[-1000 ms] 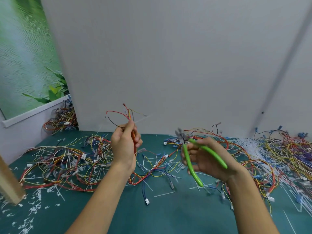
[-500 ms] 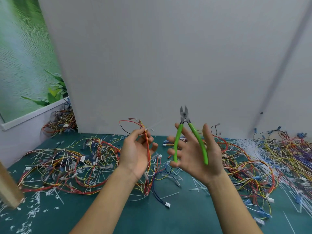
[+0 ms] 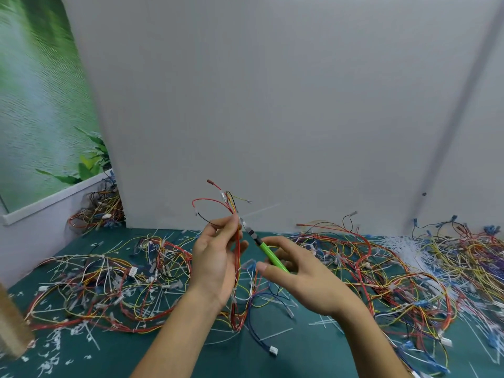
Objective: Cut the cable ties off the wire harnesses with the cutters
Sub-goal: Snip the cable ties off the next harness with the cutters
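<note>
My left hand [image 3: 215, 257] holds up a wire harness [image 3: 236, 241] of red, yellow and black wires, pinched between thumb and fingers; its loose ends fan out above the hand and the rest hangs down to the table. My right hand [image 3: 297, 276] grips the green-handled cutters [image 3: 268, 253], tilted up and left. Their metal jaws [image 3: 246, 227] sit against the harness just right of my left fingertips, where a thin white cable tie [image 3: 259, 211] sticks out to the right. Whether the jaws are closed is unclear.
Tangled harnesses [image 3: 109, 285] cover the green table [image 3: 300, 350] on the left, and more harnesses [image 3: 409, 268] on the right. Cut white tie scraps [image 3: 54, 339] litter the front left. A grey wall [image 3: 272, 105] stands behind. A wooden post [image 3: 13, 328] is at the left edge.
My right hand has swung the cutters from upright to tilted left, bringing the jaws onto the harness. My left hand has raised the harness slightly and moved toward the centre.
</note>
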`<move>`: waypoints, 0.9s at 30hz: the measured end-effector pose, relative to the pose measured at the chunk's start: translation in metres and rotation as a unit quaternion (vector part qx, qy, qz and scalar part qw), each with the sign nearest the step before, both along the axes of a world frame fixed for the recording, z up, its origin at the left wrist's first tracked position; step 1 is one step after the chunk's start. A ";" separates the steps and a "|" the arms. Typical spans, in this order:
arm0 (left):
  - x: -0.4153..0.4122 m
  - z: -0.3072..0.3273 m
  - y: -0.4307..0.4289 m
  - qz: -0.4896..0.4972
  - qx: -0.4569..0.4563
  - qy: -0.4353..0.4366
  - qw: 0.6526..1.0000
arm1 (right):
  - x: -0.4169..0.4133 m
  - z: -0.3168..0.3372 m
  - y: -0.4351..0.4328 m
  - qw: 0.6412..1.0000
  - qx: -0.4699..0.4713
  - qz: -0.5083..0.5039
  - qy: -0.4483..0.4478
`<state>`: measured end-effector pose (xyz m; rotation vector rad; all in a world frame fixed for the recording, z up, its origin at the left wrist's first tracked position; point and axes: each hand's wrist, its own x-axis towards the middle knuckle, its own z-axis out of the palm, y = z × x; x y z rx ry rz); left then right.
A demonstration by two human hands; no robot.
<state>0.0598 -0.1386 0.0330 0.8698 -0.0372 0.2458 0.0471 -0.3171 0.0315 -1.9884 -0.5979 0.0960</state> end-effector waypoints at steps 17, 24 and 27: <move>0.001 -0.003 -0.002 0.023 0.004 0.005 1.000 | -0.002 -0.003 0.012 0.997 0.070 -0.008 0.038; 0.000 -0.004 -0.005 0.007 0.013 0.020 1.000 | -0.006 0.001 0.014 0.996 0.073 0.003 0.059; 0.000 -0.005 -0.007 -0.009 0.000 0.014 1.000 | -0.008 0.002 0.015 0.996 0.072 -0.002 0.061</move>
